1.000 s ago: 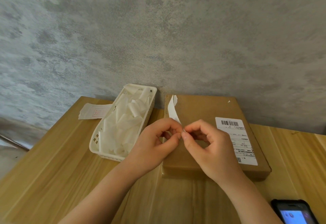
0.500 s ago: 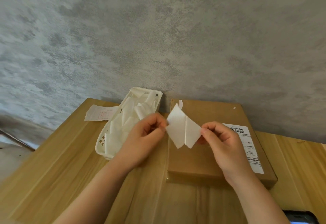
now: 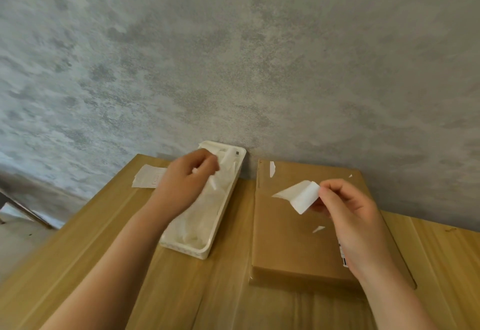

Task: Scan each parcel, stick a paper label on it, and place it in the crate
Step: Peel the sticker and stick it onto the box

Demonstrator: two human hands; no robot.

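Labelling step: right hand [image 3: 355,215] pinches peeled label [image 3: 302,196] above the box [image 3: 288,239] on the surface [image 3: 181,290], left hand [image 3: 185,181] holds the backing strip [image 3: 213,183] over the tray [image 3: 205,250]; next, press label flat on box.

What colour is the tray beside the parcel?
Cream-white tray, in the head view.
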